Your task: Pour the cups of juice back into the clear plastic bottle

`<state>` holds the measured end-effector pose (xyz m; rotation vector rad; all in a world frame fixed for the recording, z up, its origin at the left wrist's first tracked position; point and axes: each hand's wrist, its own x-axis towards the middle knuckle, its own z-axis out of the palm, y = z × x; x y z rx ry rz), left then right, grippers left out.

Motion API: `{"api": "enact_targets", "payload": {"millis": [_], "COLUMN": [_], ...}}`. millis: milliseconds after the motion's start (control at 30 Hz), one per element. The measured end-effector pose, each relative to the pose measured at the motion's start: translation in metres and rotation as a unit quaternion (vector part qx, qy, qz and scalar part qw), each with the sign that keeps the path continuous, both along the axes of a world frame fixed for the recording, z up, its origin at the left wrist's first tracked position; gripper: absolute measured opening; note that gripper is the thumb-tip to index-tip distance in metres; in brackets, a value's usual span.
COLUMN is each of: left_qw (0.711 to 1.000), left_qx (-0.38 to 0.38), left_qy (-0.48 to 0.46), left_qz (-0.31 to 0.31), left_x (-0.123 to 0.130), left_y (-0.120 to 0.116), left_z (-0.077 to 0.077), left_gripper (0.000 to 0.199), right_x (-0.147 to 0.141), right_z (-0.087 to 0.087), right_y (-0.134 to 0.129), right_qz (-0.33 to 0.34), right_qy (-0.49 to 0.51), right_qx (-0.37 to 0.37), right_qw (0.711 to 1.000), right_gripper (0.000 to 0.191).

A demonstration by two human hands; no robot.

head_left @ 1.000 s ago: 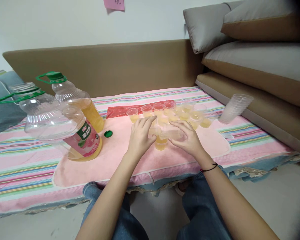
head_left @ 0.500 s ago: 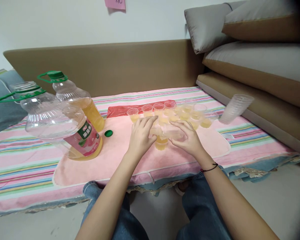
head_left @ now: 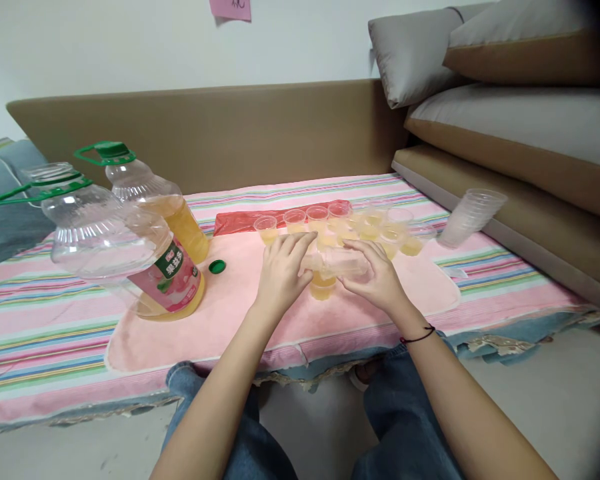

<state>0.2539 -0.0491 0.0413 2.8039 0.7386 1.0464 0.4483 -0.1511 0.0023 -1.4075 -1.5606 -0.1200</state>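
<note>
In the head view, my left hand [head_left: 282,273] grips a clear plastic cup [head_left: 311,261] lying on its side. My right hand [head_left: 373,270] is closed around a sideways stack of clear plastic cups [head_left: 347,263]. The two meet at the middle, rim area to rim area; whether one sits inside the other I cannot tell. Just below them a cup of pale yellow drink [head_left: 323,288] stands on the pink mat. Behind my hands are several more filled cups [head_left: 371,225], partly hidden by my fingers.
At left stand an uncapped big juice bottle [head_left: 167,267] and a capped bottle [head_left: 190,227]. A green cap [head_left: 217,267] lies on the pink mat [head_left: 180,343]. Another cup stack [head_left: 473,217] leans at right by the cushions [head_left: 515,127]. Red plastic [head_left: 230,223] lies behind the cups.
The cups in my hands have shifted very slightly where they meet. Both hands stay almost in place, and everything around them is unchanged.
</note>
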Motion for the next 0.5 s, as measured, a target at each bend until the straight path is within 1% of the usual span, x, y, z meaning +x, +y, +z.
{"api": "enact_targets", "payload": {"millis": [267,500], "left_qw": [1.000,1.000], "left_qx": [0.004,0.010], "left_qy": [0.011,0.003], "left_qz": [0.005,-0.003], "left_x": [0.0001,0.0001], "left_y": [0.0001,0.0006], "left_z": [0.0003,-0.0005], "left_gripper": [0.060,0.060], "right_x": [-0.0001,-0.0014], "right_z": [-0.0003,0.0005], "right_y": [-0.0002,-0.0006], "right_qz": [-0.009,-0.012], "right_qy": [0.003,0.018], "right_qx": [0.002,-0.002], "right_qw": [1.000,1.000], "right_gripper": [0.051,0.058]}}
